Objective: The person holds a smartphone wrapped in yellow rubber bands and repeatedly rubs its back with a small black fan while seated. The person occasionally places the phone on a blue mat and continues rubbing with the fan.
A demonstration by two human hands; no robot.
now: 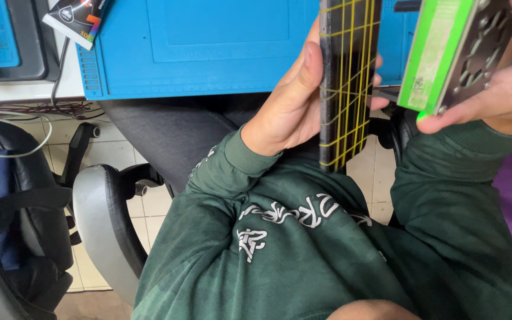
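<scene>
Inspection step, judged: left hand [291,106] fingers gripping black flat panel w/ yellow grid lines [346,83], right hand [499,98] fingers clamping green-edged perforated metal plate [454,53], both above lap; next needs steady alignment.

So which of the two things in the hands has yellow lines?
The dark flat panel in the left hand. The right hand holds a green-edged metal piece instead.

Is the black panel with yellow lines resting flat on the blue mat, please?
No, the left hand holds the black panel upright above the lap, off the blue mat.
</scene>
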